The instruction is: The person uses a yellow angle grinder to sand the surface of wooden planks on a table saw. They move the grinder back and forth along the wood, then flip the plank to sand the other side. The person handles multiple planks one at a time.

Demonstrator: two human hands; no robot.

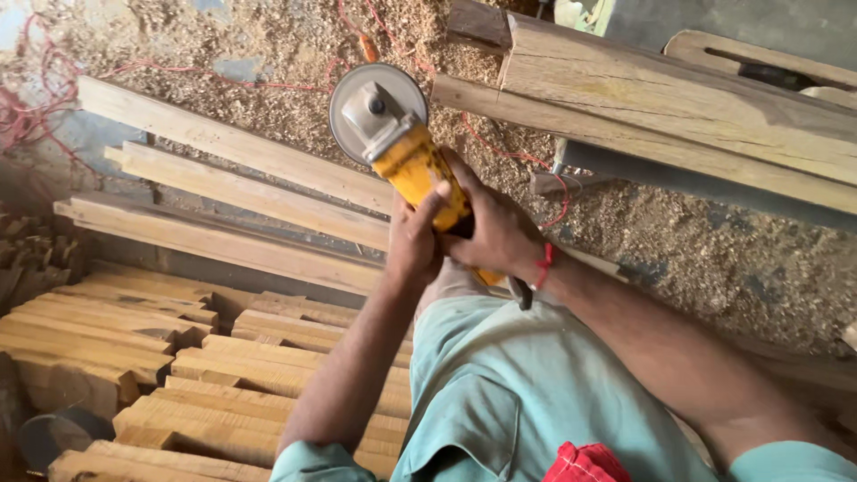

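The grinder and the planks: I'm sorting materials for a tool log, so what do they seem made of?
Grinder, held by left hand and right hand: yellow body looks like matte plastic; grey head and disc look metal, dull sheen. Planks: pale raw wood, visible grain, unfinished, sawdust around.

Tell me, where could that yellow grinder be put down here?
Sawdust floor between the big beams and the right arm looks free. Long planks and stacked wood blocks crowd the left; red cord crosses the far sawdust.
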